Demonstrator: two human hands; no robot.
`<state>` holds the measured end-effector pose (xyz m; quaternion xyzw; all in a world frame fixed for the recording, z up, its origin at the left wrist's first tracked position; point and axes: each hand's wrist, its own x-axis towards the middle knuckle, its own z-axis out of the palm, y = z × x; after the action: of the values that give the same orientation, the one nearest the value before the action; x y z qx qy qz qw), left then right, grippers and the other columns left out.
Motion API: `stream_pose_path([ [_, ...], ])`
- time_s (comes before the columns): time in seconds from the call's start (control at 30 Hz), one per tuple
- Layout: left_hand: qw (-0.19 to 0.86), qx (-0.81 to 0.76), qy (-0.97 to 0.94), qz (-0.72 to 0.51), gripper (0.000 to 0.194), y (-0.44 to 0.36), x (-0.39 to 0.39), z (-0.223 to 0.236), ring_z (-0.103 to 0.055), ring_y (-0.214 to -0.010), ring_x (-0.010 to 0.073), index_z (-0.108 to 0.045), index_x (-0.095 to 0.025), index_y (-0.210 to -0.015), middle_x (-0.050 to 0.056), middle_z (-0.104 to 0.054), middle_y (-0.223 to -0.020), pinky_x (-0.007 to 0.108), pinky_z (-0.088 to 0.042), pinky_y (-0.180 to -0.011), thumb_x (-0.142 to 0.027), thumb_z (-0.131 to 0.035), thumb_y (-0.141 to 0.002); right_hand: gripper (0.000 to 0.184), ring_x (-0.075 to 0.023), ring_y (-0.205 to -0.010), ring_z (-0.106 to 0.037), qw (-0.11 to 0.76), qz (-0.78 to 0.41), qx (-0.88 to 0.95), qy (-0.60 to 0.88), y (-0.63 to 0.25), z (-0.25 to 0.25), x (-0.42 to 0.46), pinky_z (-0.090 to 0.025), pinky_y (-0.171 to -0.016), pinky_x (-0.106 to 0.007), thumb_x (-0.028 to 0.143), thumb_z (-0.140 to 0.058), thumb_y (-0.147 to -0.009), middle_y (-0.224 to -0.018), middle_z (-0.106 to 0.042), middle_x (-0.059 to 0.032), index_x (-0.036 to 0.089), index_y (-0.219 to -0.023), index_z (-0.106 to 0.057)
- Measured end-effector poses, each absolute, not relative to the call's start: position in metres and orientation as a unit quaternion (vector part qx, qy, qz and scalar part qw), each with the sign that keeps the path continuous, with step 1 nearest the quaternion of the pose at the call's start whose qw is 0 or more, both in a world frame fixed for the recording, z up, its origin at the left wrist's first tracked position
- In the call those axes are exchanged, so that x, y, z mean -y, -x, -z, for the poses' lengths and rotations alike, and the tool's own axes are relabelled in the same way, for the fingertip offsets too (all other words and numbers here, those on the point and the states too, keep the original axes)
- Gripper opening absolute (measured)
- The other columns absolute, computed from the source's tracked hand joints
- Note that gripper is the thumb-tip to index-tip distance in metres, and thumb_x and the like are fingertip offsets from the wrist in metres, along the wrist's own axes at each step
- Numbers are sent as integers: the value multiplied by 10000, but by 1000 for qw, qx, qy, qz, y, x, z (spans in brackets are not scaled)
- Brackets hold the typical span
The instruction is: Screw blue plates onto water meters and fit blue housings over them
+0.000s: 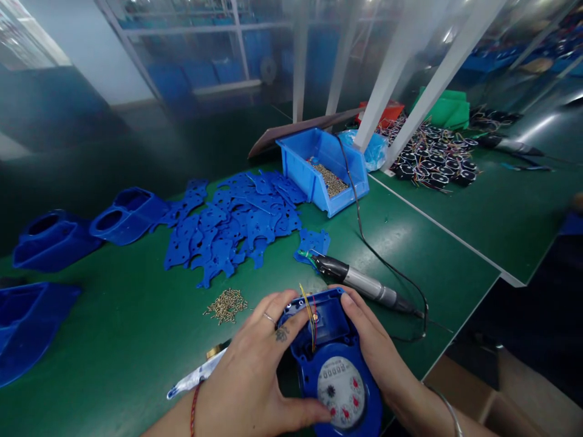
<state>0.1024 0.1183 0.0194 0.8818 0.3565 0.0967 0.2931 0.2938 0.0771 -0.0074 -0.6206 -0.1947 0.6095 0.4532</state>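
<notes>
A blue water meter with a white register dial and red pointers lies on the green bench in front of me. Its upper compartment stands uncovered, and thin yellow and red wires rise out of it. My left hand grips the meter's left side, thumb on the dial's edge and fingers at the compartment. Around the right side and top corner curls my right hand. Just beyond lies an electric screwdriver with a black cable. Small brass screws are piled to the left.
Flat blue plates are heaped behind the screws. A blue bin holds more screws. Blue housings stand at left. Across the bench joint lie black wired modules, near white posts. A white-and-blue strip lies by my left wrist.
</notes>
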Motion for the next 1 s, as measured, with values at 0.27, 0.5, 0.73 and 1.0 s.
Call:
stream_pose_path([
  [0.27,359,-361,-857,-79,693,-99,-126,-21,-395,-1306,357,-468,-311,-1349,129,-372,-1445,583,-389,-1024,-543,-698,-738,499,-239,-894,-594,479,-597,199,612,-286,8,-75,-500,-794,-359,624,-618,-748,-1000,-631,-31,249,-1066,-537],
  [0.5,351,-243,-893,-144,556,-108,-143,-12,-381,-1320,316,-511,-244,-1287,138,-365,-1440,510,-359,-1070,-479,-650,-802,408,-202,-790,-565,506,-596,192,593,-290,7,-79,-470,-707,-311,533,-667,-721,-830,-585,10,241,-956,-505],
  [0.73,305,-312,-891,-128,686,-111,-131,-8,-514,-1169,352,-525,-246,-1265,157,-443,-1311,555,-486,-927,-561,-725,-690,375,-186,-818,-558,511,-592,205,589,-288,10,-73,-465,-732,-299,527,-653,-748,-920,-595,-4,236,-920,-492],
  [1.0,272,-252,-906,-202,223,-103,-123,-11,-367,-1322,271,-627,-293,-1069,31,-313,-1462,484,-425,-1047,-219,-485,-914,472,-255,-1174,-513,443,-605,256,610,-288,3,-66,-418,-993,-385,501,-587,-778,-1272,-576,-45,255,-1180,-559],
])
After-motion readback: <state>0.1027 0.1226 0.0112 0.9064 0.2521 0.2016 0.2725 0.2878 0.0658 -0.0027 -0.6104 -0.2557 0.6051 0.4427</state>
